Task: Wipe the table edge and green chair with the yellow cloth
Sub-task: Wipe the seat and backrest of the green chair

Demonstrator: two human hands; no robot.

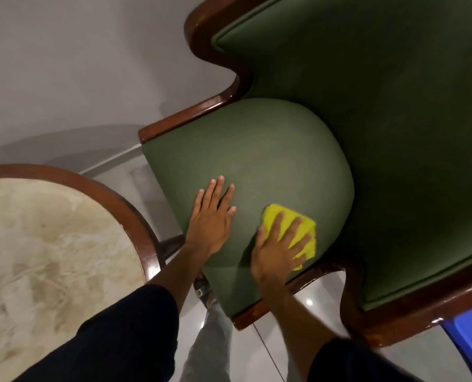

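Note:
The green chair (256,150) with a dark wooden frame fills the middle and right of the head view; its rounded seat cushion is directly below me. My right hand (277,250) presses flat on the folded yellow cloth (306,230) at the cushion's near right part, fingers spread over it. My left hand (214,216) lies flat and open on the cushion just left of the cloth, holding nothing. The round table (130,210), marble-topped with a brown wooden edge, is at the lower left.
A grey wall runs behind the chair and table. Pale floor tiles (309,299) show between the chair legs and my own legs. A blue object (471,340) sits at the bottom right beside the chair's backrest frame.

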